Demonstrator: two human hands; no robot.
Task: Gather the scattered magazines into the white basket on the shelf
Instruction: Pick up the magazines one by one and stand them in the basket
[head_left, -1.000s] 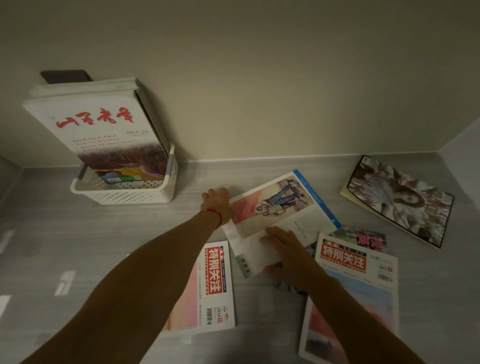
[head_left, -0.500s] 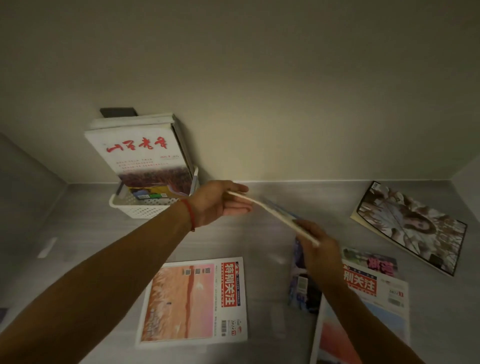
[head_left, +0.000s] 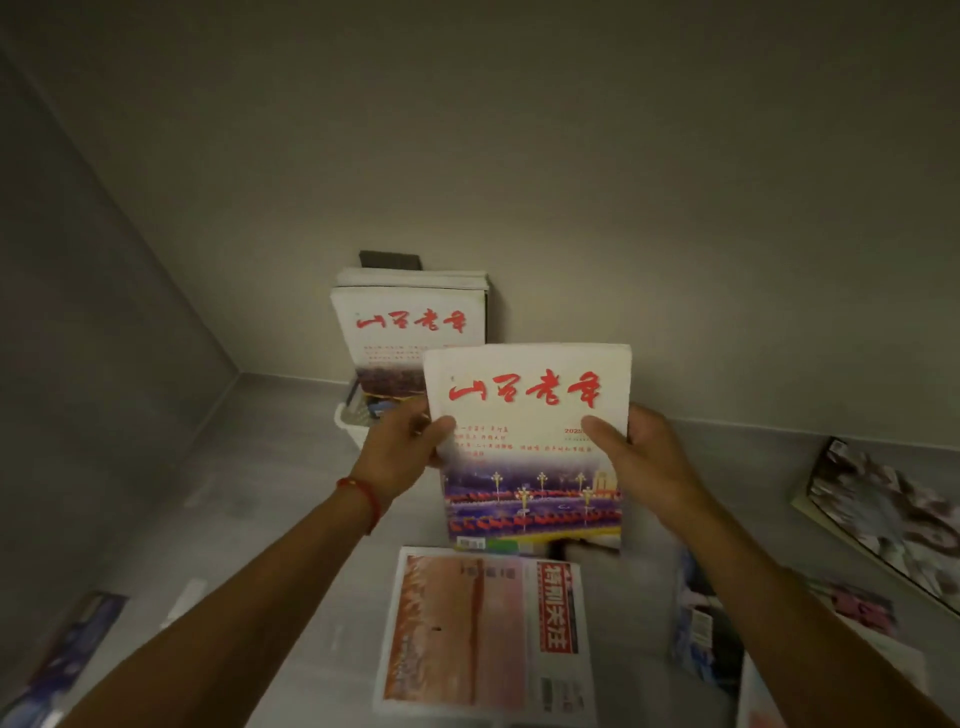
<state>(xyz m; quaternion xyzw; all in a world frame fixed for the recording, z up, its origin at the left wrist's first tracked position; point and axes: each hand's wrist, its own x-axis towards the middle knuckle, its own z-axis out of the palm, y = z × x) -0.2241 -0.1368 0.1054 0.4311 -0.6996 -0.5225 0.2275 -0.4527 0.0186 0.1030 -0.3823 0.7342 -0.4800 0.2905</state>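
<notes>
Fingers of both hands are pinching a magazine by its side edges, thumbs on the cover, holding it upright above the shelf, just near of the basket at the far left. The left hand and right hand are sharing what looks a light, floppy, glossy load; gripping mid-edge on both sides should be keeping it from sagging or slipping. More magazines, including a red-titled one, are lying scattered nearer.

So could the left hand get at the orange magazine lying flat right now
Probably not yet: the left hand and right hand both grip the raised white magazine. The orange magazine lies uncovered below it.
</notes>
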